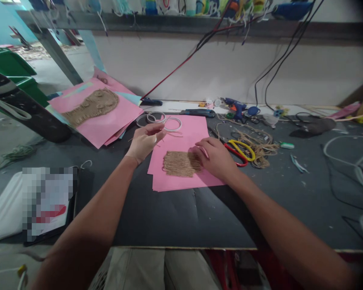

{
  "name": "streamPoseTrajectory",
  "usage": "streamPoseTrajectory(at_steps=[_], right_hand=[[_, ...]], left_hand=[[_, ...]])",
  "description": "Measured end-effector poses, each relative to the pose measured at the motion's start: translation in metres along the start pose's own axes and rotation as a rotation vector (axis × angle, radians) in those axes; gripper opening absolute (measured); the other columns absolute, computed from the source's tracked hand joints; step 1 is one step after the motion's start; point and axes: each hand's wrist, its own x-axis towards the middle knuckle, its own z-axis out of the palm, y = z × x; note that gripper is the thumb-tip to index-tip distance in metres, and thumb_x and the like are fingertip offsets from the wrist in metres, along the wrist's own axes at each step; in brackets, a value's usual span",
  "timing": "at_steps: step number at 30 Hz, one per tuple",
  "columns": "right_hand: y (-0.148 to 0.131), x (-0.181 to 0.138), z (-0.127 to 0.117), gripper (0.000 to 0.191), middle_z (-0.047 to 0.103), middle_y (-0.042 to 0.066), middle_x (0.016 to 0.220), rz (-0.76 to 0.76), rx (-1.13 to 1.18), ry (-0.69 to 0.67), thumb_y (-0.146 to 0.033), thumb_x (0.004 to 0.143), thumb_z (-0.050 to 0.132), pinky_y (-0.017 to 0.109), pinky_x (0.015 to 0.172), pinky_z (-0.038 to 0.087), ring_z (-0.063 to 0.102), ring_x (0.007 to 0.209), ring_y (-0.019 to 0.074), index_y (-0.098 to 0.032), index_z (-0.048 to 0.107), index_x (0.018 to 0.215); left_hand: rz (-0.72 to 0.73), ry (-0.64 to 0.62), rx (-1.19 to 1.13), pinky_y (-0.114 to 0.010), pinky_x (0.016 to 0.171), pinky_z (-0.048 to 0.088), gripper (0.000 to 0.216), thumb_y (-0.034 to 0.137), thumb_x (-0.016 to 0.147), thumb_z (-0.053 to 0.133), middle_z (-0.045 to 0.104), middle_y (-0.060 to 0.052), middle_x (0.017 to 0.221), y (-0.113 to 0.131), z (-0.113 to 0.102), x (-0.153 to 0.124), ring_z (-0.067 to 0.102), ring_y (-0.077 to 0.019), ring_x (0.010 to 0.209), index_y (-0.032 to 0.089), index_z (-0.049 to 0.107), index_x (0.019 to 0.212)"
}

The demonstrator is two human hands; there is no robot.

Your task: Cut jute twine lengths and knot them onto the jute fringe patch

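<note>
A patch of brown twine (181, 164), laid in tight parallel rows, lies on pink paper sheets (166, 183). Over the patch's right edge rests my right hand (216, 157), fingers loosely bent and apart, touching the twine. My left hand (145, 141) is raised above the paper's left edge with thumb and fingertips drawn together in a pinch. Whatever is between those fingertips is too small to make out. Thin loose strands (172, 134) lie near them. Just beyond are several tape rolls (173, 124). Scissors (240, 152) with red and yellow handles lie beside my right hand.
Loose twine (260, 147) is heaped right of the scissors. A utility knife (199, 112) and a blue glue gun (234, 106) lie at the back. Left are a twine-covered shape (97, 106) on pink sheets, a black bottle (24, 108) and a tablet-like device (53, 205). Cables hang behind.
</note>
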Motion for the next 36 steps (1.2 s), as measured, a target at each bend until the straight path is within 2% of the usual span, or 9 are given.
streamPoseTrajectory(at_steps=[3,7,11,15,20,23,27,32,36], right_hand=[[-0.004,0.0,-0.002,0.03,0.063,0.018,0.124,-0.012,0.021,0.027,-0.03,0.102,0.047,0.051,0.096,0.052,0.06,0.114,0.031,-0.016,0.07,0.116],[-0.012,0.001,-0.005,0.03,0.046,0.017,0.152,-0.063,0.016,0.043,-0.028,0.101,0.05,0.055,0.098,0.053,0.057,0.122,0.0323,-0.017,0.07,0.119],[-0.017,0.001,-0.006,0.029,0.048,0.013,0.154,-0.13,0.022,-0.01,-0.025,0.1,0.051,0.057,0.103,0.05,0.054,0.126,0.0325,-0.019,0.069,0.122],[-0.019,0.002,-0.005,0.031,0.058,0.015,0.144,-0.157,0.042,-0.007,-0.025,0.101,0.049,0.053,0.106,0.05,0.055,0.128,0.0307,-0.017,0.067,0.125],[-0.016,0.002,-0.004,0.027,0.047,0.015,0.154,-0.165,0.062,0.043,-0.027,0.1,0.052,0.051,0.102,0.054,0.057,0.126,0.0304,-0.018,0.07,0.118],[-0.015,0.002,-0.001,0.025,0.063,0.015,0.137,-0.209,0.068,0.064,-0.025,0.1,0.054,0.049,0.102,0.054,0.06,0.122,0.0296,-0.016,0.071,0.115],[-0.014,0.003,0.004,0.025,0.073,0.014,0.118,-0.202,0.068,0.081,-0.023,0.1,0.053,0.046,0.1,0.054,0.066,0.111,0.0271,-0.013,0.072,0.115],[-0.012,0.003,0.003,0.026,0.075,0.013,0.114,-0.157,0.068,0.092,-0.025,0.1,0.053,0.045,0.1,0.054,0.067,0.108,0.027,-0.012,0.074,0.109],[-0.01,0.002,0.003,0.027,0.075,0.014,0.113,-0.144,0.066,0.082,-0.026,0.1,0.054,0.044,0.1,0.053,0.067,0.107,0.0273,-0.011,0.074,0.108]], left_hand=[[-0.024,-0.098,-0.062,-0.045,0.1,0.053,0.041,0.039,0.079,0.077,0.075,-0.014,0.118,0.004,-0.002,-0.002,0.069,-0.0265,0.109,0.014,0.076,0.112],[0.033,-0.281,0.002,-0.046,0.105,0.051,0.033,0.037,0.082,0.076,0.073,-0.013,0.124,0.014,0.001,-0.008,0.067,-0.0269,0.116,0.016,0.078,0.108],[0.119,-0.44,0.107,-0.046,0.112,0.047,0.027,0.033,0.083,0.075,0.073,-0.01,0.123,0.021,0.009,-0.013,0.063,-0.0255,0.123,0.021,0.079,0.106],[0.135,-0.466,0.177,-0.045,0.111,0.048,0.027,0.033,0.082,0.075,0.071,-0.01,0.127,0.022,0.013,-0.016,0.062,-0.0258,0.124,0.02,0.079,0.106],[0.145,-0.518,0.18,-0.043,0.106,0.05,0.026,0.036,0.084,0.073,0.073,-0.008,0.123,0.023,0.013,-0.016,0.063,-0.0246,0.12,0.022,0.079,0.105],[0.142,-0.543,0.17,-0.041,0.105,0.05,0.03,0.041,0.083,0.074,0.073,-0.008,0.123,0.022,0.012,-0.016,0.064,-0.0248,0.118,0.021,0.079,0.105],[0.114,-0.509,0.173,-0.042,0.105,0.05,0.032,0.04,0.083,0.075,0.073,-0.009,0.123,0.02,0.012,-0.015,0.065,-0.0254,0.116,0.02,0.079,0.106],[0.049,-0.464,0.158,-0.042,0.104,0.051,0.026,0.038,0.079,0.078,0.074,-0.011,0.121,0.019,0.008,-0.013,0.066,-0.0268,0.118,0.018,0.081,0.096],[-0.015,-0.453,0.224,-0.042,0.097,0.054,0.028,0.038,0.082,0.074,0.077,-0.009,0.112,0.016,0.003,-0.01,0.07,-0.0258,0.106,0.019,0.08,0.102]])
